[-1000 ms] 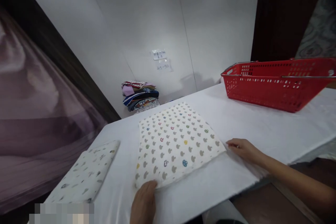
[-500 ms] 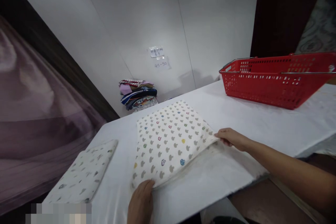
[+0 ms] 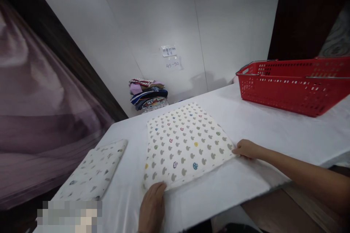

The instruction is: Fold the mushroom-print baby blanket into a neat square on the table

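Observation:
A white cloth [image 3: 188, 142] printed with grey and coloured mushrooms lies spread out on the white-covered table [image 3: 207, 196]. My left hand [image 3: 153, 204] is at its near left corner, fingers closed over the edge. At the near right corner my right hand [image 3: 247, 149] pinches the cloth between thumb and fingers. The cloth's near edge runs fairly straight between my two hands. To the left lies a folded white cloth [image 3: 93, 171] with small grey and green prints, apart from my hands.
A red plastic basket [image 3: 279, 89] with metal handles stands on the table at the right. Folded clothes [image 3: 149, 94] are stacked by the wall beneath paper labels [image 3: 172, 62]. A pinkish curtain [image 3: 41, 116] hangs at the left. A blurred patch [image 3: 69, 216] covers the lower left.
My right hand has drawn the cloth's near right corner outward and down to the table, so the near edge lies flatter. The view has shifted slightly.

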A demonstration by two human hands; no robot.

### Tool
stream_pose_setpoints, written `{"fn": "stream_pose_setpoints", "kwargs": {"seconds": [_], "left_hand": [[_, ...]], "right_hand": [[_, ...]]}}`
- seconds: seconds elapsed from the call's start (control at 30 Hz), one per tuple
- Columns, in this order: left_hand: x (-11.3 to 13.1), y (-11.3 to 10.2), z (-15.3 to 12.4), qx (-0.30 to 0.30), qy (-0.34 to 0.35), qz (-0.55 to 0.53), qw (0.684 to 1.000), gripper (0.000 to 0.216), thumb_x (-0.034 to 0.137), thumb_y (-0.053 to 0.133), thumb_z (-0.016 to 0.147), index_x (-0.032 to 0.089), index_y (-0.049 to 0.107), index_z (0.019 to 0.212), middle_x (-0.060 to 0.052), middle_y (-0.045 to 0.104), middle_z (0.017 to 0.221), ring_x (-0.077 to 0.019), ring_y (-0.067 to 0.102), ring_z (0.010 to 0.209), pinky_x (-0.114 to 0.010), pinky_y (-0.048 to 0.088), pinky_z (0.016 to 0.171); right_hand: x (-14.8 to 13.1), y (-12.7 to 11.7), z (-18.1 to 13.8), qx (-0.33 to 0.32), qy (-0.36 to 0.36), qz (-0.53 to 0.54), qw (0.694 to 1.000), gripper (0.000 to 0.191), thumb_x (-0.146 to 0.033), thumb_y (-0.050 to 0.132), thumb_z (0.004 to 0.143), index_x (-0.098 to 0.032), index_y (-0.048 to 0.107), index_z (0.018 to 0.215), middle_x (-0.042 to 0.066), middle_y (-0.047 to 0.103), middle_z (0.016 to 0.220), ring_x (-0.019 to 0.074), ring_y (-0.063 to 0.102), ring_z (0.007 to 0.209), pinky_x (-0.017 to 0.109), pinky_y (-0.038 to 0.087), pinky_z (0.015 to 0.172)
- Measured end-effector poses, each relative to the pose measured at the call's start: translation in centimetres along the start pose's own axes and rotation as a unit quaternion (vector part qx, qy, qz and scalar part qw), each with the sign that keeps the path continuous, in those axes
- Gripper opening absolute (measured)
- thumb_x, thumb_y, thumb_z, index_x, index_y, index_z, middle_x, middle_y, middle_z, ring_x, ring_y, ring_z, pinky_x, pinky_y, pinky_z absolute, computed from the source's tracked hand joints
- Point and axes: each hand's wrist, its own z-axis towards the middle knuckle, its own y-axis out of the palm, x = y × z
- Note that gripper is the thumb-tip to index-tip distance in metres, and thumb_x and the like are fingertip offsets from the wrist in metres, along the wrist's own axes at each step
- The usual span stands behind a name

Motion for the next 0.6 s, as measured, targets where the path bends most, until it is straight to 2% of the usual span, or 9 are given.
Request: {"fn": "stream_pose_setpoints", "kwargs": {"seconds": [0.2, 0.3, 0.4, 0.53, 0.6], "left_hand": [[0.4, -0.3, 0.1, -0.003, -0.008, -0.013, 1.000, 0.040, 0.002, 0.039, 0.069, 0.020, 0.063, 0.094, -0.002, 0.066, 0.096, -0.0159, 0.060, 0.090, -0.030, 0.050, 0.080], [0.3, -0.4, 0.1, 0.002, -0.001, -0.013, 1.000, 0.040, 0.002, 0.039, 0.069, 0.020, 0.063, 0.095, -0.003, 0.066, 0.095, -0.0163, 0.060, 0.089, -0.030, 0.050, 0.078], [0.3, -0.3, 0.2, -0.001, -0.004, -0.018, 1.000, 0.039, 0.003, 0.039, 0.070, 0.020, 0.063, 0.095, -0.003, 0.066, 0.095, -0.0168, 0.060, 0.089, -0.031, 0.051, 0.077], [0.4, -0.4, 0.1, -0.019, -0.005, -0.031, 0.999, 0.041, 0.002, 0.039, 0.069, 0.020, 0.062, 0.097, -0.004, 0.065, 0.097, -0.0168, 0.059, 0.092, -0.031, 0.050, 0.080], [0.4, -1.0, 0.0, -0.035, -0.005, -0.043, 0.998, 0.041, 0.003, 0.041, 0.069, 0.020, 0.061, 0.100, -0.004, 0.065, 0.099, -0.0170, 0.059, 0.093, -0.032, 0.049, 0.083]], "right_hand": [[-0.7, 0.6, -0.2, 0.012, -0.003, 0.009, 1.000, 0.034, -0.040, 0.054, 0.070, -0.018, 0.043, 0.045, -0.001, 0.043, 0.035, 0.0093, 0.040, 0.035, 0.024, 0.032, 0.044], [-1.0, 0.8, -0.5, 0.009, -0.001, 0.040, 0.999, 0.033, -0.042, 0.046, 0.076, -0.020, 0.040, 0.053, -0.001, 0.048, 0.042, 0.0084, 0.040, 0.038, 0.022, 0.031, 0.043], [-1.0, 0.5, -0.4, 0.010, -0.001, 0.040, 0.999, 0.032, -0.044, 0.047, 0.076, -0.020, 0.040, 0.057, 0.000, 0.052, 0.046, 0.0081, 0.039, 0.038, 0.022, 0.030, 0.041], [-0.7, -0.6, -0.5, -0.004, 0.007, -0.087, 0.996, 0.036, -0.045, 0.047, 0.078, -0.019, 0.046, 0.054, 0.002, 0.051, 0.044, 0.0122, 0.046, 0.042, 0.025, 0.034, 0.047], [-1.0, -1.1, -1.0, 0.027, -0.003, -0.173, 0.985, 0.035, -0.044, 0.048, 0.077, -0.018, 0.050, 0.055, 0.005, 0.056, 0.053, 0.0159, 0.052, 0.051, 0.027, 0.035, 0.051]]}}
